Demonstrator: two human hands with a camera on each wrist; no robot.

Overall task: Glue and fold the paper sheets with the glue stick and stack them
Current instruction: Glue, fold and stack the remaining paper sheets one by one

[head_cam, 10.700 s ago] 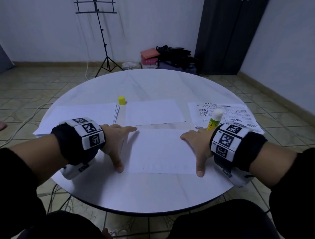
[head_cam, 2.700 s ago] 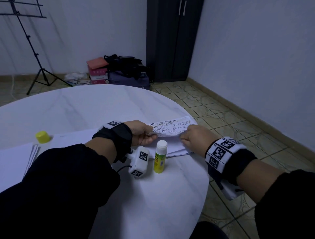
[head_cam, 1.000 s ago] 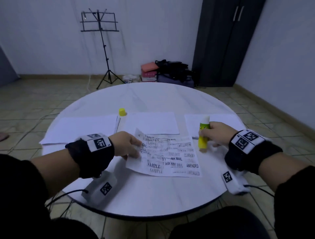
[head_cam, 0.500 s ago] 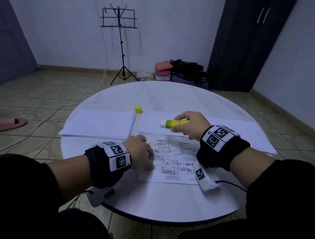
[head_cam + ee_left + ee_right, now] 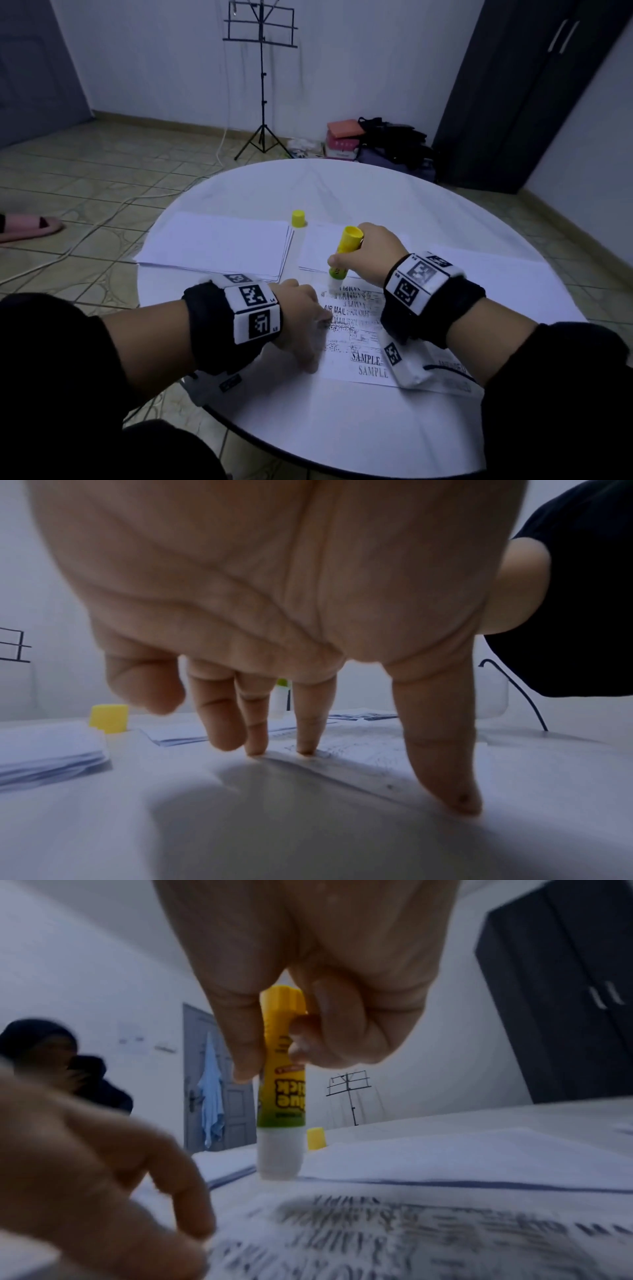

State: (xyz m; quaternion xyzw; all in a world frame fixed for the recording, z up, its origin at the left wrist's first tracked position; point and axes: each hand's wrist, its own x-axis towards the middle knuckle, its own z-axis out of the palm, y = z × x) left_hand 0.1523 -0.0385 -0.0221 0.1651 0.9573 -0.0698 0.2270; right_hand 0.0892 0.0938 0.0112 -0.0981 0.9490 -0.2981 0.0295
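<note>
We see a round white table (image 5: 342, 428) in a tiled room, a black music stand (image 5: 262, 68) at 12 o'clock. Half a second ago the yellow glue stick (image 5: 344, 255) lay sideways; now our right hand (image 5: 370, 251) grips it upright, tip on the printed paper sheet (image 5: 359, 329). Our left hand (image 5: 298, 322) presses it with straight fingertips (image 5: 306, 746), shown only by the left wrist view.

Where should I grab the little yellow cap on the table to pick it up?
Pinch the yellow cap round its sides, coming straight down from above. It stands upright on the table, small and round, with the stack of plain sheets close on one side, so a thumb and finger across it would probably hold best.
</note>
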